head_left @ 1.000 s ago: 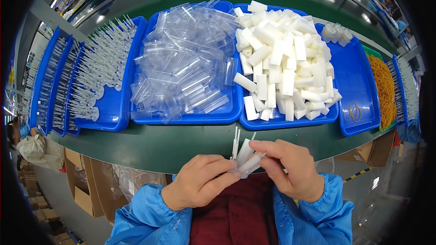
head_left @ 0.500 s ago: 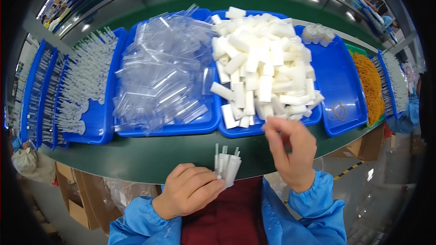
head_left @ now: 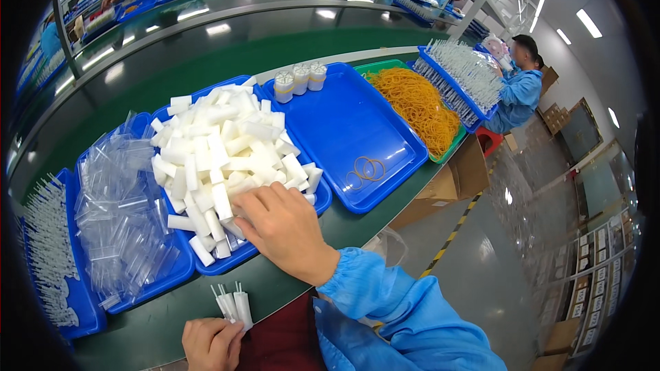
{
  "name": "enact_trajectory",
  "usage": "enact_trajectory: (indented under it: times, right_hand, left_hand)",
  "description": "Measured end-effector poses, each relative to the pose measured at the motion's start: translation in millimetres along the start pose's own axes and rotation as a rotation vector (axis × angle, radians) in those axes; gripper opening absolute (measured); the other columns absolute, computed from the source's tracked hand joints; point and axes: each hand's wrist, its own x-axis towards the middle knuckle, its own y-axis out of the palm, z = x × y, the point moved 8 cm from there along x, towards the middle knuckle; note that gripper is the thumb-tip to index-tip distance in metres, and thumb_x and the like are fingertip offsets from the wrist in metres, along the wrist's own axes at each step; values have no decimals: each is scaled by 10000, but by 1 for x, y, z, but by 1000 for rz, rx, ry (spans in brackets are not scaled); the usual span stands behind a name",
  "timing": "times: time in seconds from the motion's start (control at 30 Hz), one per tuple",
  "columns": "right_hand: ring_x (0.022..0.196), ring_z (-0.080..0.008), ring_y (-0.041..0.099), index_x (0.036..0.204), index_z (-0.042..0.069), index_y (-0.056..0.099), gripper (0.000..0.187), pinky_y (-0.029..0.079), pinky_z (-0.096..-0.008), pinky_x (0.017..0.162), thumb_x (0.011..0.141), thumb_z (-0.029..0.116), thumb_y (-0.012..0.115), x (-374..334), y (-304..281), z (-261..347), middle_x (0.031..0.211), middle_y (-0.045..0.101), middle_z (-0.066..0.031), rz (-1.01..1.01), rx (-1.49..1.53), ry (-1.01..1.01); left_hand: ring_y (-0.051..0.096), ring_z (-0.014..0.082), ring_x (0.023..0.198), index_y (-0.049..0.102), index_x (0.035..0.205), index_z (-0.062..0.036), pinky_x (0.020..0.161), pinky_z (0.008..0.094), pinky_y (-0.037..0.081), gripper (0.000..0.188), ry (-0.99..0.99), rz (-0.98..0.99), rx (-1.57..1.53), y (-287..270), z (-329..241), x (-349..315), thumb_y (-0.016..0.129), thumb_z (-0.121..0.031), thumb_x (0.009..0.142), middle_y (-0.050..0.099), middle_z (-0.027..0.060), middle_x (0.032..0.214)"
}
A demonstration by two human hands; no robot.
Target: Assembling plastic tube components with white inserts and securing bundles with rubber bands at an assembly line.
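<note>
My left hand (head_left: 212, 345), at the lower edge, is closed round a small bundle of white pieces with thin stems (head_left: 236, 307) pointing up. My right hand (head_left: 285, 230) reaches over the front of a blue tray heaped with white foam blocks (head_left: 213, 151). Its fingers are bent in among the blocks; what lies between the fingertips is hidden. Left of that heap, clear plastic sleeves (head_left: 124, 213) fill another blue tray. At the far left stands a tray of thin-stemmed white pieces (head_left: 48, 254).
Right of the foam, a blue tray (head_left: 337, 124) holds three banded bundles (head_left: 300, 80) and a few loose rubber bands (head_left: 369, 168). A green tray of yellow rubber bands (head_left: 416, 110) and a rack of stemmed pieces (head_left: 464, 79) follow. A cardboard box (head_left: 447, 185) and a co-worker (head_left: 519, 89) are beyond.
The view has swung to the right, so the trays sit further left. My right hand has moved from the foam heap's front edge onto the blocks. My left hand keeps its bundle.
</note>
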Motion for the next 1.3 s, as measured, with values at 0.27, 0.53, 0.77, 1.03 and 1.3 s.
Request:
enact_trajectory:
  times: [0.27,0.53,0.77,1.03,1.3]
  right_hand:
    - [878,-232,572,1025,114,653,288,409,-373,735,764,110,775,-1,3,-4,930,596,-32,-37,87,-5]
    - [909,-228,563,1026,93,655,266,400,-371,775,777,72,747,-5,-17,0,1003,617,-40,-160,271,-96]
    - [726,-190,617,1189,40,664,337,525,-296,678,865,57,760,-41,6,48,975,655,-71,350,942,211]
    - [851,-256,637,1084,5,726,298,528,-347,786,797,-33,794,-53,-4,79,966,682,-128,417,629,1]
    - [979,-341,651,1182,-50,663,294,510,-400,893,896,-75,602,-38,-8,65,1102,677,-199,483,524,27]
  left_hand:
    - [645,308,825,695,1014,-53,712,394,480,280,-18,-18,28,-4,-3,4,789,30,764,667,122,953]
    - [628,299,873,680,1015,-61,761,401,464,245,-62,28,106,2,-7,9,758,-16,787,644,115,974]
    - [611,236,816,692,1030,-95,690,380,437,317,-54,-3,133,8,9,-3,753,-79,719,630,51,988]
    - [546,242,868,569,946,-51,742,355,430,149,0,-144,118,18,14,-3,584,-143,830,530,71,920]
    - [541,240,810,563,940,-88,696,369,411,141,16,-199,240,-5,8,-14,573,-207,863,513,67,874]
